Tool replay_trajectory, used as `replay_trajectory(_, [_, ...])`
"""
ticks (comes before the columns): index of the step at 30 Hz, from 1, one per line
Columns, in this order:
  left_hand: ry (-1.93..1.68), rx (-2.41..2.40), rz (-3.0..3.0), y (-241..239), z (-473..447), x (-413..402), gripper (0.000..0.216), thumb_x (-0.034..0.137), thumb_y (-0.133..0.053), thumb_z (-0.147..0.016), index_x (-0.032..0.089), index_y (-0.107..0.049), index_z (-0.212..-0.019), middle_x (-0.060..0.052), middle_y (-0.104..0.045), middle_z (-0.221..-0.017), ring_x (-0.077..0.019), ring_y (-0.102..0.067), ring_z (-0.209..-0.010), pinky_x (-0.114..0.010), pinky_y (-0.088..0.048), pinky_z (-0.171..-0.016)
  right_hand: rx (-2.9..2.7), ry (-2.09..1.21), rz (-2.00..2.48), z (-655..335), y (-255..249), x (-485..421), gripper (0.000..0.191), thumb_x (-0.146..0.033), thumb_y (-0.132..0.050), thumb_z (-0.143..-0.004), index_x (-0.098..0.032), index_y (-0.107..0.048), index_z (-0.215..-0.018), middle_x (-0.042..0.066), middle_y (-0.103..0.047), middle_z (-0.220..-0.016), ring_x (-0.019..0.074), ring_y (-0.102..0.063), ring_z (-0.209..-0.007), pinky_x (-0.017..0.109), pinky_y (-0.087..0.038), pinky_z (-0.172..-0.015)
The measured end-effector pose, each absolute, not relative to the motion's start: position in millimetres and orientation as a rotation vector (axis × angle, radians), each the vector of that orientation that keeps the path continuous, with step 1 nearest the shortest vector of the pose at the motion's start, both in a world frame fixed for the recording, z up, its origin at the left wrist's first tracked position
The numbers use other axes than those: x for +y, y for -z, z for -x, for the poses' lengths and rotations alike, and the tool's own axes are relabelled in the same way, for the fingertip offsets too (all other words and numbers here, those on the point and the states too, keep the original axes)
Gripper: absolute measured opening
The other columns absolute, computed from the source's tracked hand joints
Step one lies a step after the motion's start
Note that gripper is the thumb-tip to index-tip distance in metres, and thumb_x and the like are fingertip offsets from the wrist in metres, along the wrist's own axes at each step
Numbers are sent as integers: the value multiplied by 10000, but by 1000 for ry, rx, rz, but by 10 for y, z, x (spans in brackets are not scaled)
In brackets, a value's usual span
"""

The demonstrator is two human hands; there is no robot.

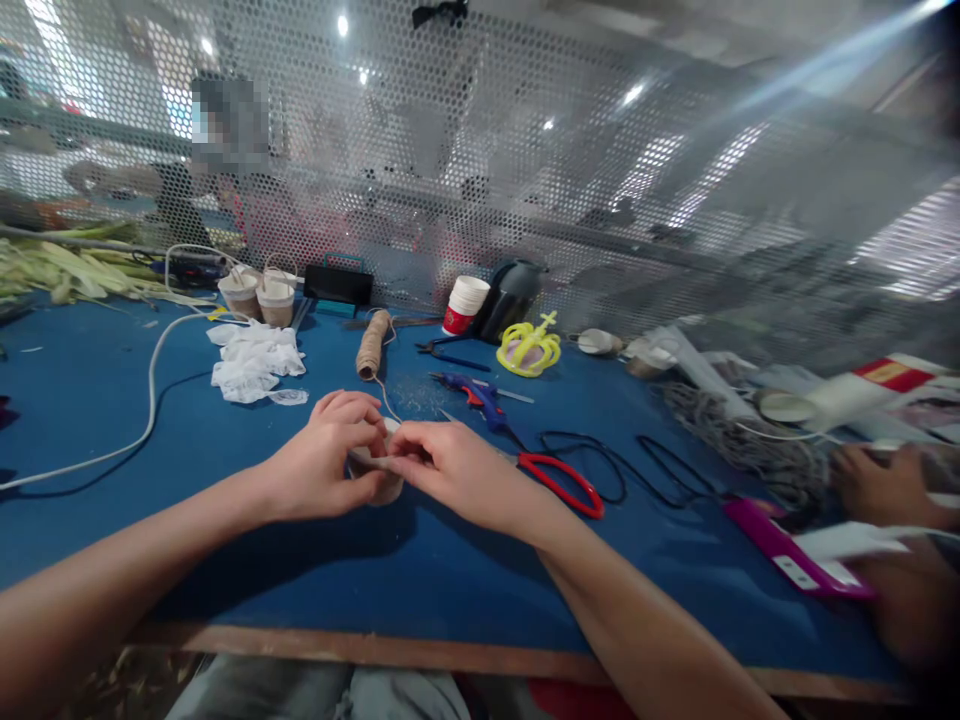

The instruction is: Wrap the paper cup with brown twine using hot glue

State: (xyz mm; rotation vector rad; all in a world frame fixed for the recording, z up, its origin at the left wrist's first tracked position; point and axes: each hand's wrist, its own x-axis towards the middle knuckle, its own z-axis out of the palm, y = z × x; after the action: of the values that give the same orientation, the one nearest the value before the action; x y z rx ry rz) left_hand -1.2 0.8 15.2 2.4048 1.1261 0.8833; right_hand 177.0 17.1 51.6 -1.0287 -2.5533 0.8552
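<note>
Between my two hands is a small pale cup [387, 488], mostly hidden by the fingers. My left hand [326, 460] is closed around the left side of the cup. On the other side, the fingers of my right hand [457, 470] pinch a strand of twine against the cup's upper part. The strand runs back to a roll of brown twine [373, 345] lying just beyond my hands. Red-handled scissors [562, 485] lie beside my right wrist, with their blades partly covered by it. A blue glue gun [474, 396] rests behind my right hand.
Across the blue table [300, 570] stand two twine-wrapped cups [276, 302], white lace [255, 360], stacked paper cups [465, 305], a yellow crown [529, 350] and pliers [450, 352]. At right lie a purple power strip [795, 560] and a co-worker's hand [885, 485]. Perforated mesh [420, 150] rises behind.
</note>
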Motion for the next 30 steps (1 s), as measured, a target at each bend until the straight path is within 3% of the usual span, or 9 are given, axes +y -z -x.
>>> replay_trajectory(4, [-905,1172,-2319,-132,4,22,72,204,-548,-714,168,-543,-652,-54,-577,-884,-250,-456,-1092,-446,-322,-973,-2549,-804,1057,-1748,-528,177,87,-215,-508,-835,-167,-576,-810,-16,-574,-674,97,-493,-596,224,-354,-579])
replay_trajectory(8, [-898,1138,-2086,-136,61,75,76,231,-547,-708,165,-542,-671,-72,-588,-927,-247,-483,-1071,-399,-368,-938,-2509,-689,1122,-1778,-557,245,210,-153,-532,-788,-162,-578,-992,-4,-585,-699,105,-514,-605,233,-380,-589])
replay_trajectory(13, [-836,954,-1754,-148,103,91,98,251,-585,-702,162,-558,-671,-64,-591,-972,-224,-509,-1057,-366,-367,-954,-2442,-494,1049,-1808,-619,426,120,-92,-518,-755,-151,-616,-790,32,-595,-796,115,-537,-685,260,-428,-671])
replay_trajectory(16, [-769,800,-1620,-139,88,62,117,252,-616,-695,151,-562,-670,-64,-589,-998,-218,-528,-1037,-360,-397,-927,-2336,-639,932,-1720,-613,538,97,-107,-545,-746,-153,-625,-776,34,-611,-848,117,-566,-744,268,-454,-731])
replay_trajectory(20, [-684,629,-1474,-127,81,13,166,294,-641,-706,157,-552,-673,-71,-583,-1140,-240,-515,-1108,-376,-408,-927,-2273,-1125,811,-1506,-519,632,158,-80,-520,-753,-139,-644,-832,42,-653,-900,123,-610,-838,259,-480,-777])
replay_trajectory(24, [-702,612,-1473,-137,91,-21,193,328,-651,-713,175,-544,-662,-47,-493,-1306,-254,-390,-1261,-402,-336,-1013,-2236,-1291,1087,-1423,-381,720,209,-51,-495,-774,-102,-647,-909,49,-689,-822,116,-641,-757,218,-511,-676])
replay_trajectory(30, [-838,709,-1617,-116,107,2,203,335,-627,-739,171,-534,-661,-14,-208,-1490,-264,-142,-1378,-472,-166,-1095,-2010,-833,1485,-1915,-318,1030,312,-140,-374,-887,-152,-519,-1163,110,-577,-1162,113,-637,-731,244,-516,-609])
